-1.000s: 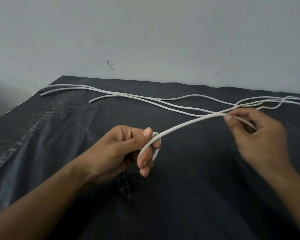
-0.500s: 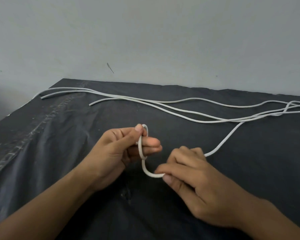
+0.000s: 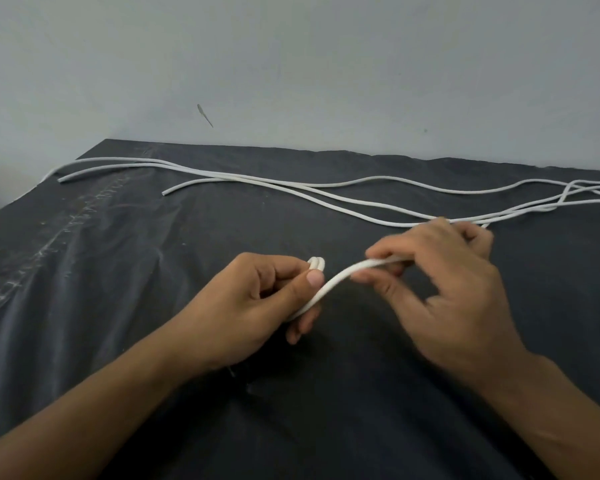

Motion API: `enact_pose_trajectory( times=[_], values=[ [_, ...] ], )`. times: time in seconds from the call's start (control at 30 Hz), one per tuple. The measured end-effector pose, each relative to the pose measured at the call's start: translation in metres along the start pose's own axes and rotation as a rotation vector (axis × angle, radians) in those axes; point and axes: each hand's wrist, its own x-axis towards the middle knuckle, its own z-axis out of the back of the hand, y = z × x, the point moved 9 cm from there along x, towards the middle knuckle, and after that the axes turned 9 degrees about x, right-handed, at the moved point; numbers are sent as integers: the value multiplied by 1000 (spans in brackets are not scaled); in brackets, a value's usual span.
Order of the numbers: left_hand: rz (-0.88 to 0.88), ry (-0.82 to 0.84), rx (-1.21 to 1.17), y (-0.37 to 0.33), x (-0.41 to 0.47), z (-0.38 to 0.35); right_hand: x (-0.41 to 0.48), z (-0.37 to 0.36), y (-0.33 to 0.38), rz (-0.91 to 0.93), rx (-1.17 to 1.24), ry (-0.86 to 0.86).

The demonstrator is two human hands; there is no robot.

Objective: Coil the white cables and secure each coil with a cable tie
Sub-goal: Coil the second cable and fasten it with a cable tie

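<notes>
The left hand (image 3: pixel 253 303) grips a small coil of white cable (image 3: pixel 316 262). Its thumb presses on the front of the coil just under the top of the loops, and its fingers curl round from behind, with two fingertips showing below the coil. The bare left forearm (image 3: pixel 101 403) runs from the coil down to the lower left. The right hand (image 3: pixel 440 292) hangs just right of the coil, back upward and slightly blurred. It pinches between thumb and forefinger the strand (image 3: pixel 329 284) that leaves the coil's underside, the other fingers loosely curled beyond. The right forearm (image 3: pixel 551 410) runs off to the coil's lower right.
</notes>
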Motion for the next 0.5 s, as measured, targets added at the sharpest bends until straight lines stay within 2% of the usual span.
enact_pose_trajectory(
  times=[0.07,0.17,0.3,0.4,0.5],
  values=[
    [21,81,-97,3,-1,-6,1,12,-17,-77,22,-49],
    [58,246,-384,4,-8,-22,-1,28,-43,-196,83,-127],
    [-14,423,-622,-8,-17,-33,-6,34,-79,-391,218,-166],
    [-37,452,-852,-11,-16,-28,-17,27,-107,-580,218,-86],
    [-38,388,-1015,-8,-13,-18,-26,10,-112,-595,54,115]
  ],
)
